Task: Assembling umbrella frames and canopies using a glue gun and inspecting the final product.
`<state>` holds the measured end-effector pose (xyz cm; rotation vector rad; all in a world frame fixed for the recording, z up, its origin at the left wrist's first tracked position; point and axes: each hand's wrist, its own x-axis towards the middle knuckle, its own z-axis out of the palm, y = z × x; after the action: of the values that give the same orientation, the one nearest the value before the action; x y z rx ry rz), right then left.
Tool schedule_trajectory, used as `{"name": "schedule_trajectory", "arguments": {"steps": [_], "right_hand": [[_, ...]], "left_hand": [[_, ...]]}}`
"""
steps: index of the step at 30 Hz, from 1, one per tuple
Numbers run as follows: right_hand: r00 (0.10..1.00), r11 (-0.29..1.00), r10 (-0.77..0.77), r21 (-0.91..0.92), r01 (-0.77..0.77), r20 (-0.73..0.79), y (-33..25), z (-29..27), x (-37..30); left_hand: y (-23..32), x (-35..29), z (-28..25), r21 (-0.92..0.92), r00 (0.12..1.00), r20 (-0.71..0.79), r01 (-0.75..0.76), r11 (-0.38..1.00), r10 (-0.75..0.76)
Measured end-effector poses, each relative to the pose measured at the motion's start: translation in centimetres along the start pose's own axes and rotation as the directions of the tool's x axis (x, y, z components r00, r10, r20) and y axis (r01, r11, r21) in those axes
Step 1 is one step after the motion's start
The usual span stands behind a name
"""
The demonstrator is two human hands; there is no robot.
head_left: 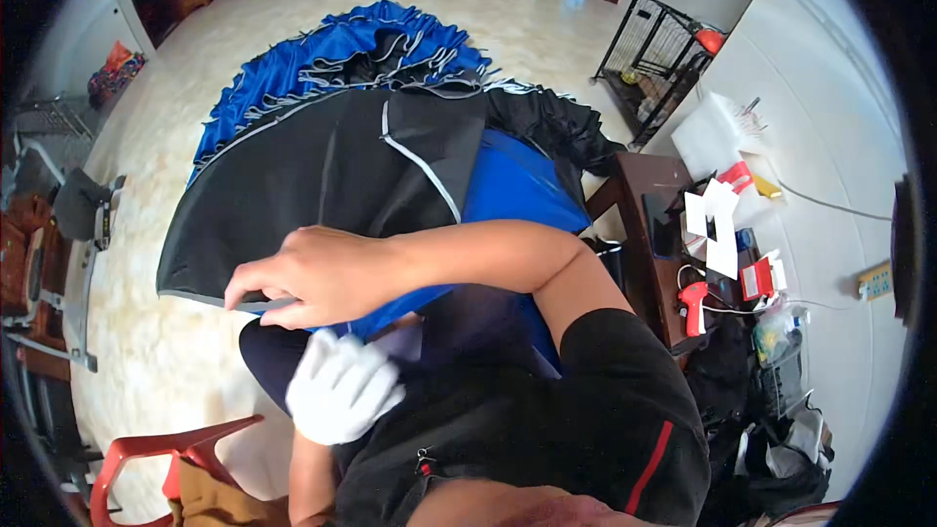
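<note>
My left hand (pixel 342 390), in a white glove and a little blurred, is raised near my lap with its fingers spread, holding nothing I can see. My bare right hand (pixel 317 278) reaches across to the left, above the near edge of a large black fabric panel (pixel 273 176). Its fingers are bent, the thumb and index finger apart, with nothing visible between them. Grey trim borders the black panel, and a light zip-like strip (pixel 420 168) crosses it. Bright blue fabric (pixel 512 190) joins it on the right, partly hidden by my forearm. Gathered blue fabric (pixel 264 68) with pale-edged folds spreads behind.
At the right, a dark wooden table (pixel 634 234) carries a white open box (pixel 717 229) and a red glue gun (pixel 693 307). A black wire cage (pixel 654 63) stands beyond it. A red plastic chair (pixel 176 444) is at lower left, exercise equipment (pixel 83 205) farther left.
</note>
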<state>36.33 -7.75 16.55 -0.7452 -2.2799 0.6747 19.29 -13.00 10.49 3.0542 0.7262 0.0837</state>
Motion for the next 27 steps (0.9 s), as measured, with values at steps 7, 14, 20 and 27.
{"name": "schedule_trajectory", "arguments": {"steps": [7, 14, 20, 27], "right_hand": [[0.956, 0.987, -0.111, 0.14, 0.075, 0.273, 0.1, -2.2, 0.2], [0.904, 0.961, -0.261, 0.177, 0.212, 0.339, 1.7, -2.3, -0.7], [0.877, 0.825, -0.458, -0.301, 0.479, 0.141, 0.3, -1.3, -1.3], [0.831, 0.633, -0.545, -0.597, 0.493, 0.108, 0.1, -0.2, -1.2]], "left_hand": [[-5.1, 2.7, 0.9, -0.141, 0.899, -0.398, -0.257, 0.956, 0.183], [-10.2, 3.5, 4.1, -0.613, 0.963, -0.261, -0.221, 0.758, 0.069], [-10.3, 2.6, 5.7, -0.215, 0.69, -0.715, -0.062, 0.975, -0.114], [-10.9, 2.6, 7.5, -0.338, 0.555, -0.781, 0.01, 0.941, -0.286]]}}
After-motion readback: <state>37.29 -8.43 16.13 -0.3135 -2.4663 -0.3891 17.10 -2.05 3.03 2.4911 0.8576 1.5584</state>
